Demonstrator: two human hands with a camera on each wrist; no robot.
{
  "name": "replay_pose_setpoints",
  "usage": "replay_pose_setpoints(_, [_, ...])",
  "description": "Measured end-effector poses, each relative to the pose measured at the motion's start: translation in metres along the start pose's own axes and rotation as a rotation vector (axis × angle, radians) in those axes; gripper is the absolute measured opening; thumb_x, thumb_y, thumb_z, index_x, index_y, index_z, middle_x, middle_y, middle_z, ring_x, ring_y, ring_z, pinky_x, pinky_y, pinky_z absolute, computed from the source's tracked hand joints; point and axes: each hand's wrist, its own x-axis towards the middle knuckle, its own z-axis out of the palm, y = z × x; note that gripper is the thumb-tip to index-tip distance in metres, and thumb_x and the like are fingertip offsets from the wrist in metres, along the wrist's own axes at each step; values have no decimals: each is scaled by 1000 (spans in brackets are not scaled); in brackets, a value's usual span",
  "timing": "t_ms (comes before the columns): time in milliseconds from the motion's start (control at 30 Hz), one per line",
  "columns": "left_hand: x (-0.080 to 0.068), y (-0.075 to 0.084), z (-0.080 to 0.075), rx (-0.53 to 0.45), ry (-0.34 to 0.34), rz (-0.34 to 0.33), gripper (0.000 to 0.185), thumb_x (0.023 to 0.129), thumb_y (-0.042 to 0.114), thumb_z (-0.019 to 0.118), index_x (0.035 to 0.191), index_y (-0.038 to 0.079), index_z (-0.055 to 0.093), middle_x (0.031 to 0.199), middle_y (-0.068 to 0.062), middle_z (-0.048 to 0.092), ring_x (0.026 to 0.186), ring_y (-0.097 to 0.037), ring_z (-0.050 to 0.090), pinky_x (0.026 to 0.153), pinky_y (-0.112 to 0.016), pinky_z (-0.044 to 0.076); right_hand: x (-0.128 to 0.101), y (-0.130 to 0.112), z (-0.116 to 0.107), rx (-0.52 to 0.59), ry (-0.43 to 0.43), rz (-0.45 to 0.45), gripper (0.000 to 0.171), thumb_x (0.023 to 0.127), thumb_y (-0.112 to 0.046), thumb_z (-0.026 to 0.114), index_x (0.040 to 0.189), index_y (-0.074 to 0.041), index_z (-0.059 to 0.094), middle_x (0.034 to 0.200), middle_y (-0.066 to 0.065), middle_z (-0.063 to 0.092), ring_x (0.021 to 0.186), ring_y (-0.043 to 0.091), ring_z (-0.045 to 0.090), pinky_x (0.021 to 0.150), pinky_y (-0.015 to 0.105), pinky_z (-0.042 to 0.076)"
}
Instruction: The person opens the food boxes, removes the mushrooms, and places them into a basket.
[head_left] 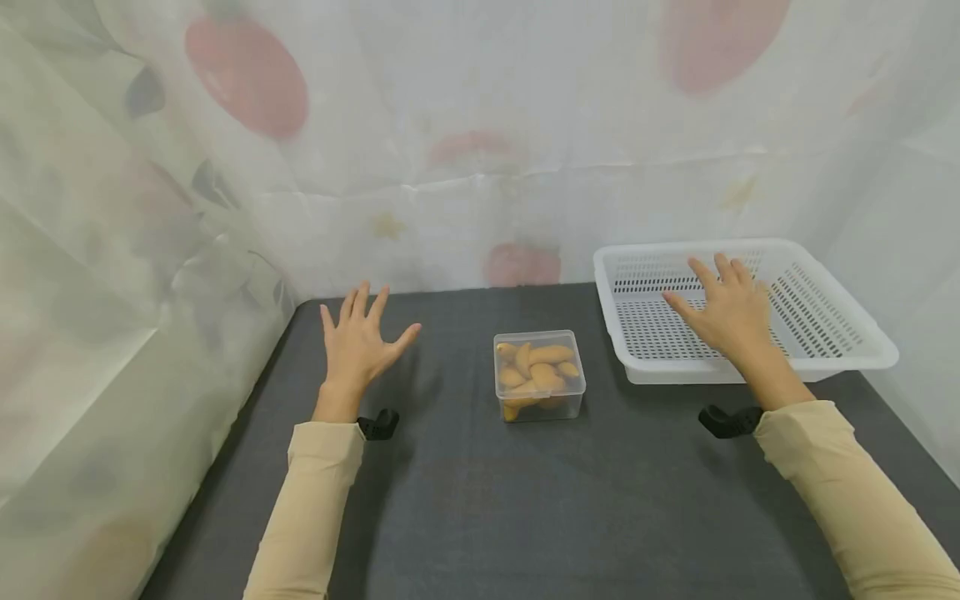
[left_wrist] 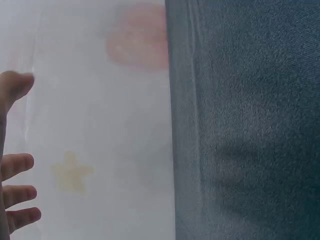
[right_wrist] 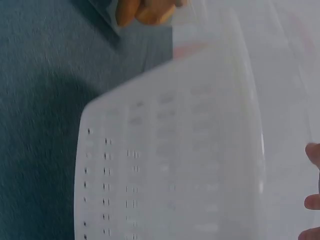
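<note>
In the head view a clear lidded plastic box (head_left: 540, 375) sits mid-table, with several yellow-orange, banana-like pieces (head_left: 547, 379) inside. To its left, my left hand (head_left: 356, 346) hovers over the dark table with fingers spread, touching nothing. My right hand (head_left: 727, 312) is held above a white perforated plastic basket (head_left: 637, 367), its fingers spread and holding nothing. The right wrist view shows the basket's slotted side (right_wrist: 170, 150) close up, with part of the yellow-orange pieces (right_wrist: 150, 10) at the top. Fingertips (left_wrist: 20, 197) of the left hand appear at the left wrist view's edge.
A dark grey cloth (head_left: 480, 517) covers the table. Pale curtains with a fruit print (head_left: 450, 100) hang behind it and along the left side (head_left: 97, 292). The basket stands at the back right, close to a white hanging sheet (head_left: 922, 250).
</note>
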Motion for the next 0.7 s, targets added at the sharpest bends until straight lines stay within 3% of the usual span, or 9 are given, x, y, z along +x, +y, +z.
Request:
replay_pose_setpoints(100, [-4,3,0,-10,53,30,78,88,63,53,149,17,37,157,-15,33,144,-37,31,117,-68,16,-7,-7,3,33,77,-79,64,97,-48,48,143,-4,42,149,31,35,137,52,31,109,70,27])
replay_pose_setpoints(233, [-12,9,1,-8,148,91,68,90,54,56,144,14,46,147,-14,48,135,-36,43,115,-62,28,-17,-18,9,113,166,-189,48,93,-26,61,131,2,54,140,32,47,130,50,42,108,65,35])
replay_pose_setpoints(433, [-27,20,8,-42,269,162,58,90,46,61,137,13,55,134,-12,61,122,-34,56,106,-55,41,-32,-36,17,211,280,-320,42,85,-13,69,122,3,62,129,29,58,121,46,51,103,60,42])
replay_pose_setpoints(567, [-36,30,15,-125,294,182,53,90,41,64,133,11,58,130,-12,63,116,-33,59,100,-54,45,-41,-47,23,264,344,-419,41,80,-6,72,118,5,64,122,27,63,115,44,55,98,58,46])
replay_pose_setpoints(700, [-45,41,22,-279,268,188,48,90,36,64,131,10,60,128,-14,64,115,-34,61,97,-55,47,-49,-57,29,317,381,-489,41,76,-2,74,115,5,65,118,25,65,112,42,57,95,55,48])
